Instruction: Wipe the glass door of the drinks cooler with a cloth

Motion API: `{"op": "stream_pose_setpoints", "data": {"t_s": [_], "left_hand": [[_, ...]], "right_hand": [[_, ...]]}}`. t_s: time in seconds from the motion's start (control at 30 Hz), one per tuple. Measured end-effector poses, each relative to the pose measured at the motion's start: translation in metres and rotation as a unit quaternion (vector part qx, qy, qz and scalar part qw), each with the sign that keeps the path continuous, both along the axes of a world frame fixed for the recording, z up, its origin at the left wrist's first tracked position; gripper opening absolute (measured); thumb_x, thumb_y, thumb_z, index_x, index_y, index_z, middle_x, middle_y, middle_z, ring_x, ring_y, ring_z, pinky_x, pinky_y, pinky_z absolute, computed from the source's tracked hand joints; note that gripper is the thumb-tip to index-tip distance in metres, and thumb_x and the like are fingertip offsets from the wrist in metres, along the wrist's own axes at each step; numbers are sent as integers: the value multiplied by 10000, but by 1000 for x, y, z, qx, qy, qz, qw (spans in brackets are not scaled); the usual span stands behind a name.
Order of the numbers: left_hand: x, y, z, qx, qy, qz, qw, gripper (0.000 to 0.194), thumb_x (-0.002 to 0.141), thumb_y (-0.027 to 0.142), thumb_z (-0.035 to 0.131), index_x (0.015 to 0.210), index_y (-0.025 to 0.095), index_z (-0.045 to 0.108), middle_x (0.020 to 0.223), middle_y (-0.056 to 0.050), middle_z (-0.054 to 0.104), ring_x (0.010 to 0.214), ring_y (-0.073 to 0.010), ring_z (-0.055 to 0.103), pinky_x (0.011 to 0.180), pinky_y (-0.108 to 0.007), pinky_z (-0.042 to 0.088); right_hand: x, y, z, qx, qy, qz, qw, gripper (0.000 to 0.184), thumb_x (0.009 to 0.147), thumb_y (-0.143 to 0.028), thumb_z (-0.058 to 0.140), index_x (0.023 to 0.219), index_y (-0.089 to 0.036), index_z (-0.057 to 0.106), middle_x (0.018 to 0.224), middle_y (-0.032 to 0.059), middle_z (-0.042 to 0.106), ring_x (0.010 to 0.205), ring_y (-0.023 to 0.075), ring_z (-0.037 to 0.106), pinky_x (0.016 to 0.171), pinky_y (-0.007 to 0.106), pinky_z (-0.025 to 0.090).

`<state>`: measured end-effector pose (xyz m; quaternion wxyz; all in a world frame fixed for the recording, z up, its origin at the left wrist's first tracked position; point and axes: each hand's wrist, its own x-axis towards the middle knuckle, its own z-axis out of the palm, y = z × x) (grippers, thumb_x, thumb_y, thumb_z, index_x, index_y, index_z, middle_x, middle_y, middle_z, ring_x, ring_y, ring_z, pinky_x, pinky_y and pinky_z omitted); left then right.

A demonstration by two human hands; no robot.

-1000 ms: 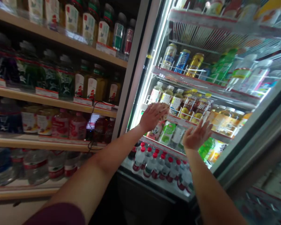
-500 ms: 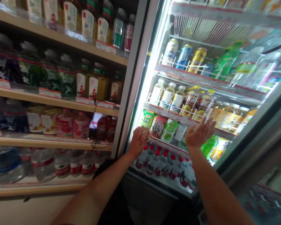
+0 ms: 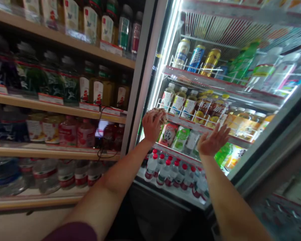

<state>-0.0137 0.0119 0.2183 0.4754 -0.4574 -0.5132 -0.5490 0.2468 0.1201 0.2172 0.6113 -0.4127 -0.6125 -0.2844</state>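
Observation:
My left hand (image 3: 151, 125) is closed on a crumpled, patterned cloth (image 3: 161, 115). It presses toward the left end of a price rail (image 3: 190, 124) inside the lit drinks fridge. My right hand (image 3: 214, 140) is open with its fingers spread, in front of the same rail further right, and holds nothing. Between the hands stand a red-labelled pouch-like drink (image 3: 168, 134) and a green one (image 3: 180, 138). Above the rail, a wire guard fronts several bottles with yellow and white labels (image 3: 178, 102).
Red-capped water bottles (image 3: 165, 172) fill the fridge's bottom shelf. Cans (image 3: 197, 58) stand on an upper shelf. The fridge's metal frame (image 3: 138, 80) separates it from wooden shelves (image 3: 65, 107) of bottles at left. A dark door edge (image 3: 273, 140) slants along the right.
My left hand has moved up with the cloth, from beside the lower pouches to the rail above them. My right hand stays almost in place.

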Motion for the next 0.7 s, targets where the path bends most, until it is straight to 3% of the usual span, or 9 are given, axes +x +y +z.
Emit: {"op": "stream_pose_setpoints", "data": {"t_s": [0.1, 0.23, 0.33, 0.43, 0.5, 0.57, 0.7], "left_hand": [[17, 0, -11, -11, 18, 10, 1000, 329, 1031, 240, 495, 1298, 236, 686, 1256, -105, 687, 1326, -258, 553, 1149, -449, 429], [48, 1, -74, -85, 159, -49, 982, 332, 1032, 215, 495, 1314, 234, 669, 1299, -88, 694, 1411, -232, 506, 1172, -439, 415], [66, -3, -125, -209, 328, -106, 915, 358, 1016, 206, 543, 1350, 280, 651, 1464, -35, 617, 1467, -191, 452, 1198, -392, 404], [68, -5, -153, -274, 413, -121, 860, 360, 997, 219, 601, 1340, 308, 665, 1508, -21, 581, 1476, -187, 448, 1193, -382, 426], [63, -4, -151, -266, 423, -128, 857, 329, 998, 234, 616, 1309, 317, 684, 1503, -5, 586, 1462, -189, 469, 1185, -383, 438], [57, 0, -132, -240, 423, -132, 864, 313, 1006, 247, 614, 1303, 317, 686, 1500, 2, 589, 1457, -194, 475, 1192, -393, 429], [48, 10, -58, -154, 363, -105, 913, 346, 1007, 188, 579, 1320, 302, 673, 1467, -40, 616, 1482, -235, 441, 1216, -457, 380]], "right_hand": [[0, 1, 0, 4, 0, 1, 1000, 709, 975, -337, 397, 1625, -86, 270, 1643, 251, 293, 1580, 373, 158, 1200, 669, 245], [-1, 1, 0, 24, 1, -2, 1000, 689, 977, -343, 392, 1606, -74, 313, 1626, 256, 326, 1574, 377, 180, 1196, 662, 263], [-1, -1, 1, 18, 4, -2, 1000, 694, 975, -333, 393, 1617, -90, 297, 1628, 255, 324, 1573, 378, 183, 1182, 682, 276], [-2, -3, 1, 15, 2, -2, 1000, 696, 978, -330, 396, 1622, -89, 286, 1628, 257, 324, 1572, 382, 185, 1175, 688, 289], [-2, -3, 1, 15, 1, -2, 1000, 692, 982, -333, 400, 1618, -85, 291, 1625, 260, 328, 1571, 383, 186, 1176, 686, 287], [-2, -3, 1, 7, 2, 1, 1000, 688, 983, -326, 398, 1620, -89, 288, 1628, 259, 324, 1572, 379, 183, 1180, 688, 277], [-3, -2, 2, 9, 8, -4, 1000, 674, 980, -327, 390, 1604, -81, 323, 1624, 255, 332, 1568, 378, 202, 1189, 668, 272]]}}
